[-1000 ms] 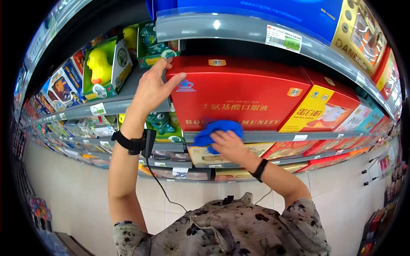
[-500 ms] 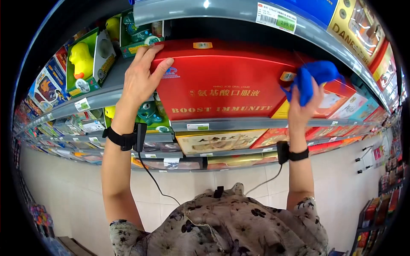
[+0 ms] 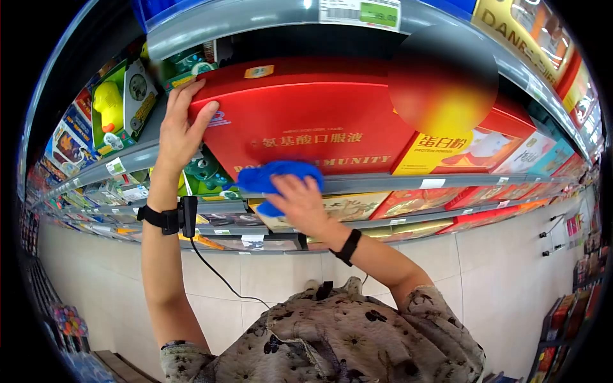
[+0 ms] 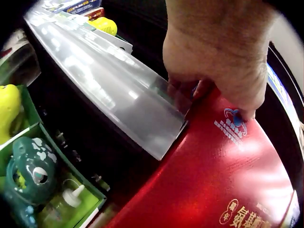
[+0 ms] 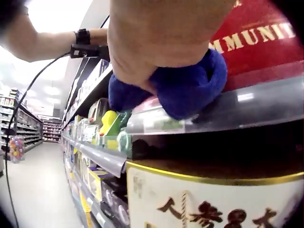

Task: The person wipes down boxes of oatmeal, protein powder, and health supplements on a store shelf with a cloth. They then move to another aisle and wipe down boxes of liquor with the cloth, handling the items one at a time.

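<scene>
A wide red gift box (image 3: 306,115) with gold lettering stands on the shelf. My left hand (image 3: 179,131) grips its upper left corner, with the thumb on the front face and the fingers over the edge. In the left wrist view, the thumb lies beside the box's blue logo and the other fingertips are partly hidden behind the corner. My right hand (image 3: 300,203) holds a bunched blue cloth (image 3: 274,175) against the lower left of the box front, over part of the lettering. The right wrist view shows the cloth (image 5: 194,90) folded under that hand, right at the shelf's front strip.
A yellow and red protein powder box (image 3: 440,152) stands to the right. Boxed toys, one with a yellow duck (image 3: 108,105), fill the shelf to the left. Overhead runs a shelf edge with a price tag (image 3: 359,13). Below is a white box with gold trim (image 5: 213,199).
My right hand swept the cloth from the lower middle up to the box's upper right, then back down to its lower left. The left hand has kept its grip on the corner.
</scene>
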`<action>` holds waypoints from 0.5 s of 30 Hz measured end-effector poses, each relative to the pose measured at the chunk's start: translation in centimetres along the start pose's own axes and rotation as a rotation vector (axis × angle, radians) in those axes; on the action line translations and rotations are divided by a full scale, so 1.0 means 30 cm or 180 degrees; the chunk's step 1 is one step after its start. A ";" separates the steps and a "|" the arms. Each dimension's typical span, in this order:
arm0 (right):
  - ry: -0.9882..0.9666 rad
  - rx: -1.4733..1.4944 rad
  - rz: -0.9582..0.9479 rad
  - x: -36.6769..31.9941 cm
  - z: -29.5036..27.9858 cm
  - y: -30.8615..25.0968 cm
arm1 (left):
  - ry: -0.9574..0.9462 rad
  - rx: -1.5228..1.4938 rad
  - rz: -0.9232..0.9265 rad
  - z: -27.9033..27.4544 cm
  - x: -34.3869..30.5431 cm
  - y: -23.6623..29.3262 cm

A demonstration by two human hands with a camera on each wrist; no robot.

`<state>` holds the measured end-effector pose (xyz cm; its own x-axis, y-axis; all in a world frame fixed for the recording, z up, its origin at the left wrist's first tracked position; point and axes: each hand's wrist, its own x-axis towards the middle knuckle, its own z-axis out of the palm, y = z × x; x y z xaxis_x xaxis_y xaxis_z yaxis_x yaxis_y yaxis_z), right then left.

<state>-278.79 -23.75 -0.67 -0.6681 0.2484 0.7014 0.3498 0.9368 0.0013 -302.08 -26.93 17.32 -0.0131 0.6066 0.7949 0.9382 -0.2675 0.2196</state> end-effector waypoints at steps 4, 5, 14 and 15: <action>-0.0218 -0.0056 -0.0274 -0.049 0.017 0.022 | -0.0044 -0.0046 0.0029 -0.001 -0.001 -0.008; -0.0226 -0.0048 -0.0258 -0.066 0.006 0.041 | -0.0061 -0.0053 0.0025 0.001 -0.001 -0.011; 0.0383 -0.0746 0.0998 -0.458 -0.276 0.377 | 0.0008 -0.0018 0.0027 0.007 -0.005 -0.023; 0.0515 -0.0741 0.1129 -0.505 -0.307 0.407 | 0.0024 0.0008 0.0058 0.009 -0.005 -0.025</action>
<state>-258.35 -18.35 -4.72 -0.3756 0.4849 0.7898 0.6893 0.7158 -0.1117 -302.68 -26.62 16.88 0.0015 0.5959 0.8030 0.9392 -0.2767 0.2035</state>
